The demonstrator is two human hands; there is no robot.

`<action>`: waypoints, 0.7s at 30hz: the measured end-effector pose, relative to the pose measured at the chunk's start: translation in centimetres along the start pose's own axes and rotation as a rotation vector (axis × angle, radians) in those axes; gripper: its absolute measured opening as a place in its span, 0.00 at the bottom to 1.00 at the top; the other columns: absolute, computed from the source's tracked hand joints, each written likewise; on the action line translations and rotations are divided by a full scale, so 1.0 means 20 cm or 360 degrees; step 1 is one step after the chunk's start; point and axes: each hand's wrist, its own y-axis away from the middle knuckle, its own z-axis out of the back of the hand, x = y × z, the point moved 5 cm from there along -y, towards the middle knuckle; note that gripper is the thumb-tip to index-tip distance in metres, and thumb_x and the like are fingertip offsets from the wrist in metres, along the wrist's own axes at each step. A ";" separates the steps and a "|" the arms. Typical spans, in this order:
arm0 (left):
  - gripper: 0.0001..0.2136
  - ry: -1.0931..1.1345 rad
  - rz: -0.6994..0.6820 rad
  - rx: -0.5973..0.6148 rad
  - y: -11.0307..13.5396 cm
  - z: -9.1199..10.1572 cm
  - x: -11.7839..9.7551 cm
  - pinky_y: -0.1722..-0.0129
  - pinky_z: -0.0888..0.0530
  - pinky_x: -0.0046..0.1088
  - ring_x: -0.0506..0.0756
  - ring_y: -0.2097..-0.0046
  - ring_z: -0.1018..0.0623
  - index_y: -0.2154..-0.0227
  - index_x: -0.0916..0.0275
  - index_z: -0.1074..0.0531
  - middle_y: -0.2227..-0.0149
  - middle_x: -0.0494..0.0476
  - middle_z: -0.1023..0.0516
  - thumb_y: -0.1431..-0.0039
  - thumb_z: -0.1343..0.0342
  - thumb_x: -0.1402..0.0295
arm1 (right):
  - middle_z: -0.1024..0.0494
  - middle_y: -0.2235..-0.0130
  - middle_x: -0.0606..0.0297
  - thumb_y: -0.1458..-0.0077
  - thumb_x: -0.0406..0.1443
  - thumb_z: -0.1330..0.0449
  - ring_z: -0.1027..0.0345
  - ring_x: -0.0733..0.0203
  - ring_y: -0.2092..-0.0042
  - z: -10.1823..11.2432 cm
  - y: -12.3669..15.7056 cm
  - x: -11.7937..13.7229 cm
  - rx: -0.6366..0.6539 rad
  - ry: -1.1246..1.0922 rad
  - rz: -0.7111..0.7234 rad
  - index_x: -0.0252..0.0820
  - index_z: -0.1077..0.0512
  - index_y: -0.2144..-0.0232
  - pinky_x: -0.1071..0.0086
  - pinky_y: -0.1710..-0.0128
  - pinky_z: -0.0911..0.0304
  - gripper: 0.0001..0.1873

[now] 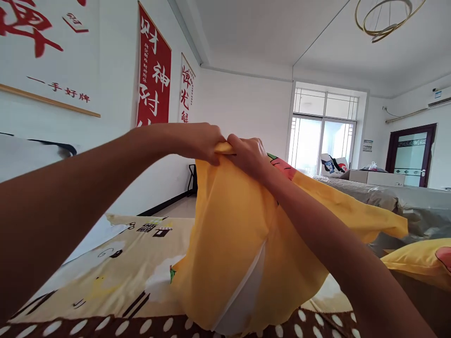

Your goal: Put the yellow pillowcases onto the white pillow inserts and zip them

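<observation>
A yellow pillowcase [232, 220] hangs in front of me with its top edge bunched up. My left hand [201, 141] is closed on that edge from the left, and my right hand [248, 152] grips it just beside, the two almost touching. A white strip shows along a slanting fold low in the cloth. Behind my right wrist, a pink and green print is partly visible, and a yellow flap stretches out to the right. Its lower end hangs over a cream printed sheet [137, 263] with a brown, white-dotted border.
A yellow pillow [421, 258] with a pink print lies at the right. Behind it are a plastic-covered sofa [366, 195] and a white box [385, 178]. Wall scrolls [154, 70] hang on the left; a window [322, 126] and a door [410, 152] are at the back.
</observation>
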 end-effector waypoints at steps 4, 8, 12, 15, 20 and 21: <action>0.11 -0.0218 -0.0030 0.0254 -0.06 -0.06 -0.04 0.73 0.37 0.27 0.53 0.72 0.27 0.73 0.64 0.26 0.74 0.55 0.29 0.53 0.46 0.61 | 0.30 0.73 0.65 0.41 0.38 0.51 0.41 0.64 0.73 0.06 -0.01 -0.01 0.0092 -0.0008 0.0007 0.43 0.36 0.64 0.70 0.73 0.55 0.07; 0.12 -0.0226 0.0077 0.0260 -0.08 -0.08 0.04 0.73 0.38 0.28 0.53 0.72 0.28 0.75 0.64 0.26 0.74 0.57 0.29 0.52 0.48 0.60 | 0.29 0.69 0.63 0.46 0.40 0.45 0.39 0.61 0.71 0.12 0.05 -0.08 0.0478 -0.0117 -0.0003 0.44 0.37 0.57 0.70 0.72 0.50 0.14; 0.20 -0.0352 0.0083 0.0158 -0.05 -0.10 0.16 0.73 0.39 0.25 0.50 0.71 0.30 0.68 0.68 0.26 0.72 0.58 0.29 0.45 0.60 0.60 | 0.28 0.63 0.59 0.56 0.44 0.37 0.36 0.58 0.68 0.19 0.21 -0.27 0.1049 -0.0131 -0.0302 0.43 0.37 0.52 0.69 0.73 0.45 0.29; 0.19 -0.0483 0.0219 0.0110 -0.03 -0.11 0.23 0.71 0.37 0.27 0.53 0.68 0.29 0.63 0.69 0.27 0.68 0.61 0.28 0.46 0.61 0.64 | 0.27 0.64 0.58 0.59 0.44 0.35 0.34 0.57 0.68 0.26 0.37 -0.45 0.1456 -0.0059 -0.0545 0.40 0.31 0.58 0.68 0.72 0.44 0.25; 0.15 -0.0437 0.0433 0.0210 -0.06 -0.14 0.30 0.66 0.31 0.35 0.61 0.64 0.27 0.63 0.68 0.28 0.64 0.66 0.27 0.52 0.52 0.66 | 0.27 0.66 0.63 0.61 0.44 0.37 0.34 0.59 0.68 0.32 0.58 -0.65 0.1933 -0.0210 -0.0651 0.40 0.29 0.66 0.68 0.72 0.43 0.19; 0.15 -0.0424 0.0446 0.0209 -0.07 -0.14 0.30 0.66 0.31 0.36 0.61 0.63 0.27 0.63 0.67 0.28 0.63 0.67 0.26 0.51 0.52 0.65 | 0.27 0.66 0.64 0.61 0.43 0.37 0.35 0.60 0.69 0.32 0.60 -0.67 0.1945 -0.0226 -0.0638 0.40 0.29 0.67 0.69 0.72 0.43 0.18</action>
